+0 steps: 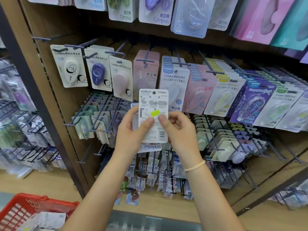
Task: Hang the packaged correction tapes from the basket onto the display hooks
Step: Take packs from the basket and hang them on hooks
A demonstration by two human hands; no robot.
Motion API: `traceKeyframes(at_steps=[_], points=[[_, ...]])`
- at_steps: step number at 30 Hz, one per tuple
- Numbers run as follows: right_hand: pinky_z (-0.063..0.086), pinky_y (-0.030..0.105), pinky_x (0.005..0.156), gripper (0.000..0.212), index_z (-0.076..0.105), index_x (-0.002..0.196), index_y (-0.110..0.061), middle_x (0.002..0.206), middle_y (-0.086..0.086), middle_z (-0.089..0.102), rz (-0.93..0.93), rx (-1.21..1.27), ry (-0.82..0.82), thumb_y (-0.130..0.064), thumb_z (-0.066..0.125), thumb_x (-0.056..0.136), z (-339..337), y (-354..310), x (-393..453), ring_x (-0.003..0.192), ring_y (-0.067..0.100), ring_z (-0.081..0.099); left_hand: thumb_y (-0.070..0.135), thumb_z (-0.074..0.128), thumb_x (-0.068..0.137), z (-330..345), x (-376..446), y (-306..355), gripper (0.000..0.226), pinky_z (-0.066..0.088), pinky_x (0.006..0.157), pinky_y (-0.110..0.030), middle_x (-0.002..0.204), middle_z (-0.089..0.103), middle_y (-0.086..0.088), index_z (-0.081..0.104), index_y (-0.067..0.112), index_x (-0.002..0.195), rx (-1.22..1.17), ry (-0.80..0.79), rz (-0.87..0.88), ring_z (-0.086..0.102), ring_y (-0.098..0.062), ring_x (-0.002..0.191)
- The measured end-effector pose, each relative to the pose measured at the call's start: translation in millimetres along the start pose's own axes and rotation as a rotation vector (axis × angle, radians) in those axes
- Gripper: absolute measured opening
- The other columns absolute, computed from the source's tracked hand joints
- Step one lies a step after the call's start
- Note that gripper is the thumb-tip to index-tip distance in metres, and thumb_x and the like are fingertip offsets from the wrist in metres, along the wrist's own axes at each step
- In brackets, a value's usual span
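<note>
Both hands hold up a packaged correction tape (pixel 154 104) in front of the display, its printed back with a yellow-green sticker and a barcode facing me. More packages lie stacked behind it; a "Campus" front shows below at the bottom. My left hand (pixel 131 132) grips the stack from the left, thumb on the card. My right hand (pixel 180 130) pinches the card's right side, thumb near the sticker. The red basket (pixel 25 209) sits at the bottom left with packages in it. Display hooks (pixel 146 59) carrying hung tapes fill the wooden panel behind.
A dark upright post (pixel 41 104) divides this panel from the neighbouring rack on the left. Long bare hook ends (pixel 93 129) jut out toward me in the lower rows. An upper row of larger packages (pixel 155 10) hangs overhead. A grey surface (pixel 150 222) lies below my arms.
</note>
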State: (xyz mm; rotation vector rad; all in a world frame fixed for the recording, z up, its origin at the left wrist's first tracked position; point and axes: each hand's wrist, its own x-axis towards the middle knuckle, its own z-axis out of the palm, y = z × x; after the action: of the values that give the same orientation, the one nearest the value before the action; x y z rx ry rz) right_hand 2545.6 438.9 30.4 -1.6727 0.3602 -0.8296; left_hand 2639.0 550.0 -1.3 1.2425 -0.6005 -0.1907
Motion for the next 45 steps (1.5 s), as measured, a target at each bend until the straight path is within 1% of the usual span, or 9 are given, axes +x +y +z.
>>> traceKeyframes(at_steps=[4,9,14,19,25,29,33,39,45], points=[[0.057,0.048,0.078,0.009,0.063,0.091,-0.016,0.087,-0.004,0.070,0.023,0.007,0.020,-0.014,0.071,0.093,-2.3,6.9,0.3,0.082,0.019,0.065,0.048,0.074,0.085,-0.2,-0.6,-4.7,0.052,0.054,0.102,-0.050,0.129,0.070,0.009,0.063,0.031,0.132,0.051,-0.080,-0.053,0.067,-0.014,0.119],[0.052,0.033,0.074,0.011,0.055,0.092,-0.011,0.089,0.002,0.063,-0.030,0.028,0.137,-0.009,0.065,0.096,-10.4,9.5,-0.1,0.080,0.009,0.062,0.022,0.066,0.101,-8.5,-2.2,-11.6,0.037,0.046,0.109,-0.036,0.134,0.058,0.023,0.060,0.039,0.133,0.187,0.047,-0.068,0.055,0.002,0.125],[0.052,0.026,0.077,0.010,0.064,0.091,-0.022,0.095,-0.007,0.064,-0.190,-0.103,0.057,-0.017,0.072,0.092,-0.9,13.5,-3.5,0.086,0.007,0.062,0.045,0.071,0.093,-9.6,-7.1,-7.4,0.059,0.042,0.114,-0.033,0.143,0.053,0.025,0.051,0.034,0.147,0.155,-0.057,-0.079,0.049,0.010,0.130],[0.050,0.020,0.088,0.019,0.074,0.102,-0.022,0.114,0.002,0.066,-0.224,-0.053,-0.144,-0.009,0.060,0.098,7.3,14.7,-8.0,0.109,0.009,0.063,0.037,0.077,0.088,-6.2,-10.5,-7.4,0.048,0.053,0.102,-0.043,0.127,0.071,0.002,0.062,0.021,0.131,-0.007,-0.062,-0.088,0.066,-0.018,0.120],[0.055,0.026,0.080,0.024,0.067,0.111,-0.019,0.098,0.001,0.067,-0.092,0.031,-0.039,-0.005,0.069,0.093,-2.2,14.7,-2.8,0.087,0.009,0.064,0.022,0.073,0.086,-13.4,-7.9,-6.0,0.046,0.057,0.096,-0.040,0.127,0.072,-0.002,0.063,0.018,0.131,-0.076,-0.071,-0.078,0.068,-0.022,0.119],[0.058,0.044,0.090,0.025,0.067,0.115,-0.011,0.108,0.007,0.074,0.032,0.098,-0.091,-0.011,0.072,0.091,-5.4,11.8,-3.5,0.100,0.029,0.070,0.017,0.078,0.082,-8.4,-6.1,1.5,0.055,0.057,0.093,-0.033,0.126,0.073,-0.003,0.062,0.014,0.134,-0.074,-0.105,-0.045,0.069,-0.021,0.117],[0.058,0.043,0.091,0.021,0.066,0.112,-0.008,0.108,0.006,0.075,0.044,0.100,-0.110,-0.014,0.070,0.093,-13.0,7.9,-6.4,0.101,0.023,0.071,0.024,0.085,0.076,1.7,-4.5,7.0,0.062,0.055,0.099,-0.037,0.127,0.073,0.002,0.063,0.022,0.134,-0.016,-0.150,-0.014,0.068,-0.018,0.120],[0.056,0.033,0.083,0.024,0.059,0.108,-0.012,0.099,0.002,0.074,-0.004,0.253,0.058,-0.027,0.064,0.090,-46.2,1.3,-4.7,0.092,0.016,0.070,0.033,0.077,0.084,24.9,1.7,11.4,0.048,0.041,0.117,-0.043,0.140,0.062,0.020,0.063,0.047,0.128,0.073,-0.130,0.110,0.051,-0.003,0.137],[0.053,0.025,0.077,0.009,0.059,0.107,-0.019,0.099,-0.004,0.074,-0.065,0.200,0.335,-0.015,0.061,0.099,-108.0,2.6,7.0,0.090,0.010,0.070,0.040,0.073,0.080,63.6,5.1,7.1,0.051,0.042,0.115,-0.055,0.143,0.061,0.013,0.061,0.061,0.125,0.091,-0.222,0.109,0.054,-0.019,0.137]])
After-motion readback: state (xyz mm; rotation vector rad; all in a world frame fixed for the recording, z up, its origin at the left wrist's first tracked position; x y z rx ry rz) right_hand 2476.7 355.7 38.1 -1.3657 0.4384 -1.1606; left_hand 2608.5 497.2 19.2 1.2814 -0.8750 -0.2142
